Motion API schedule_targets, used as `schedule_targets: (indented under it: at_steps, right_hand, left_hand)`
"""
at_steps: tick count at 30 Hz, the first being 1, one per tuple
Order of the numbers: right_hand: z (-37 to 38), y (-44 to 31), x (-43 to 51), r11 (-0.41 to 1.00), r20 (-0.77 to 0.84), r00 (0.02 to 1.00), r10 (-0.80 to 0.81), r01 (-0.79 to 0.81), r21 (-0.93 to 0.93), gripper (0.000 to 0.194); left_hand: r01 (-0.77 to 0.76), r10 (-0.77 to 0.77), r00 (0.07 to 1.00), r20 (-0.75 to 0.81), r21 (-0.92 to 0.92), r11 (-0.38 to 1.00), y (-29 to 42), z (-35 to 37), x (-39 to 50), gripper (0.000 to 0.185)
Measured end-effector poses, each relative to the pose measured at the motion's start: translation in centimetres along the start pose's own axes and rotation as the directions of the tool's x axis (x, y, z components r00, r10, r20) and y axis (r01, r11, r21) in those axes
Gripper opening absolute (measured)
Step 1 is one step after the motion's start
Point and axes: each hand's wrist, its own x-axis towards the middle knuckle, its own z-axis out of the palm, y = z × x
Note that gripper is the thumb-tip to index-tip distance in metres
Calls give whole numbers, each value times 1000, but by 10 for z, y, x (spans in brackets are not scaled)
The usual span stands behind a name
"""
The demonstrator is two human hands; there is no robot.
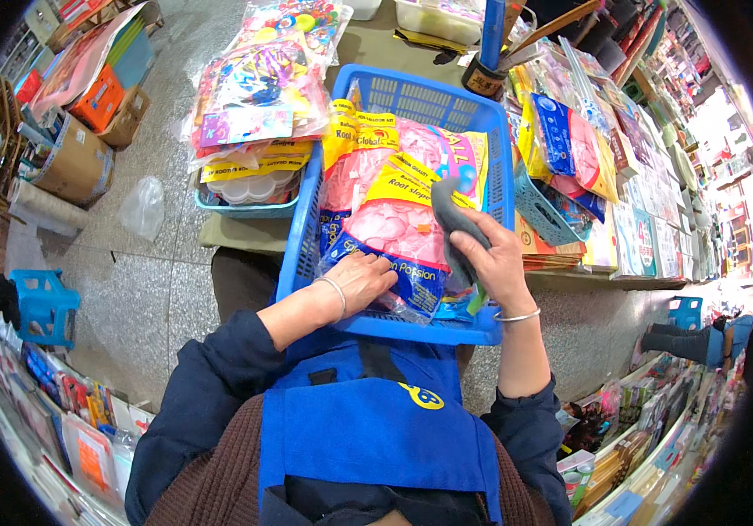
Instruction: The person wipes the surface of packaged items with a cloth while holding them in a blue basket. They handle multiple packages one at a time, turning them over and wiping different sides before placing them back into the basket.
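Observation:
A blue plastic basket stands before me, holding several bags of balloons. On top lies a clear bag of pink balloons with a yellow header and a blue lower band. My left hand rests on that band, fingers bent; whether they pinch the film is not plain. In my right hand is a folded grey cloth, gripped between thumb and fingers over the bag's right side. A bag with a yellow edge and blue balloon print lies behind it. Each wrist bears a metal bangle.
Left of the basket, packets of colourful party goods are piled over a light-blue tray. At right stand a teal basket with balloon bags and rows of booklets. A blue stool and cardboard box are on the left floor.

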Motion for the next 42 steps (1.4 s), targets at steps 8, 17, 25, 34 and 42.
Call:
schedule_targets:
  at_steps: [8,17,25,34,42]
  right_hand:
    - [8,66,4,984,-208,963,174,-177,2,34]
    - [16,60,4,985,-217,962,168,-158,61,31]
    - [74,67,69,992,-49,995,85,-80,95,35]
    - [116,54,38,974,428,904,2,-100,205,36]
    - [71,51,-7,949,710,654,-260,307,64,33]
  left_hand:
    - [109,-102,988,-116,57,992,-10,-19,-18,29]
    - [540,-643,718,-267,-369,757,0,-19,-34,71]
    - [557,-741,671,25,-676,482,-21,-8,-25,54]
    - [573,-789,603,120,-752,324,-21,-5,-24,51]
    - [527,-756,634,-166,-623,578,-26,14,-27,53]
